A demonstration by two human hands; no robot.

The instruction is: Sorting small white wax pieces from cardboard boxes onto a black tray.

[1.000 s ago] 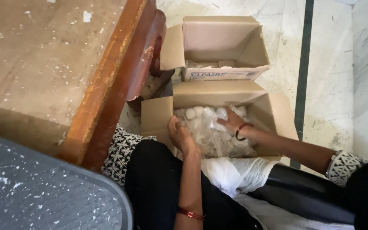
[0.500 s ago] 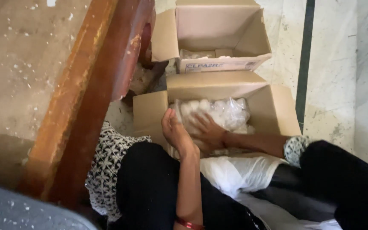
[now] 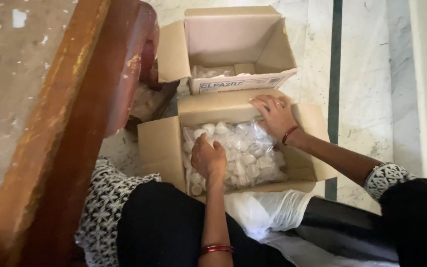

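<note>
Down on the floor: open cardboard box (image 3: 160, 148) by the person's lap, second box (image 3: 233, 44) right behind it
bag: clear plastic bag of small white pieces (image 3: 245, 148) sits inside the near box
left hand (image 3: 207, 159): fingers curled loosely, resting on the bag
right hand (image 3: 274, 113): fingers spread flat over the box's far flap, at the bag's top corner

The near cardboard box (image 3: 161, 148) is plain tan, and the clear plastic bag (image 3: 245, 153) inside it shows pale white round pieces. The far box (image 3: 233, 37) beyond it is the same tan with a white label strip. A red bangle (image 3: 288, 134) rings the right wrist. Left of the near box, the wooden rail (image 3: 70, 123) is reddish brown. The floor (image 3: 366, 99) is pale marble with a dark green stripe.
</note>
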